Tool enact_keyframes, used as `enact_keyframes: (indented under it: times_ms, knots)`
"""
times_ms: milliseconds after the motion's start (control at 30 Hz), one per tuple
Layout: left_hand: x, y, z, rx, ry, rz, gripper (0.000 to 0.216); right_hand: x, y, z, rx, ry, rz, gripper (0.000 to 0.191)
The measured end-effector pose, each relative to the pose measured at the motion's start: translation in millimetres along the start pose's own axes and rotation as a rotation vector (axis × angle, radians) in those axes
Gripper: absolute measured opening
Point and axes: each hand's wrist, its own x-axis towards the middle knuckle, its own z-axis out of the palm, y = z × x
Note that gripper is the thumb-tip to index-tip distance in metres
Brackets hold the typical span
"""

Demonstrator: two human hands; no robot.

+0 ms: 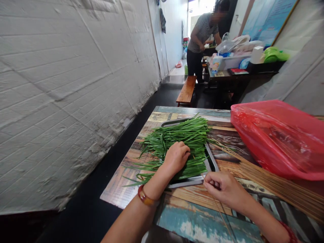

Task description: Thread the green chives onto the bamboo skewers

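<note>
Long green garlic chives (177, 135) lie heaped across a metal tray (214, 158), their leafy ends hanging over its left side. My left hand (177, 157), with a bangle at the wrist, is closed on some chives in the middle of the heap; its fingertips are partly hidden. At the tray's near right corner, my right hand (224, 189) pinches a thin bamboo skewer (223, 217). That skewer slants from near the chives down past the hand toward the table's near edge. A bundle of bamboo skewers (273, 180) lies to the right, thin ends toward the tray.
A red plastic bag (280, 138) sits on the patterned table (141, 165) at the right. Beyond stands a wooden bench (186, 89). A person in a striped shirt (202, 32) bends beside a cluttered dark table (238, 77). A white wall (76, 84) runs along the left.
</note>
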Motion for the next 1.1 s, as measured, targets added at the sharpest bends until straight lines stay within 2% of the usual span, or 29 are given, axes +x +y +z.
enact_keyframes:
  times_ms: [100,267,333,567,900,1100]
  knots:
    - [0.3,0.0,0.7,-0.013,0.003,0.001,0.016,0.2,-0.2,0.1,-0.003,-0.002,0.009,0.019]
    - [1.5,-0.6,-2.0,-0.096,0.133,-0.003,0.016,0.8,-0.2,-0.1,-0.007,0.023,-0.016,0.019]
    - [2.2,-0.9,-4.3,-0.089,0.149,0.015,0.02,0.7,-0.4,-0.3,-0.006,0.026,-0.027,0.019]
    - [3.4,-1.5,-6.8,0.008,0.092,0.006,0.019,0.7,-0.5,0.3,0.007,0.022,-0.01,0.019]
    - [5.9,0.7,-6.0,0.1,0.074,-0.004,0.01,1.2,-1.6,-0.2,0.01,0.011,0.008,0.02]
    - [6.8,2.2,-6.8,0.159,0.043,0.017,0.02,0.8,0.3,0.2,0.031,0.032,-0.007,0.019]
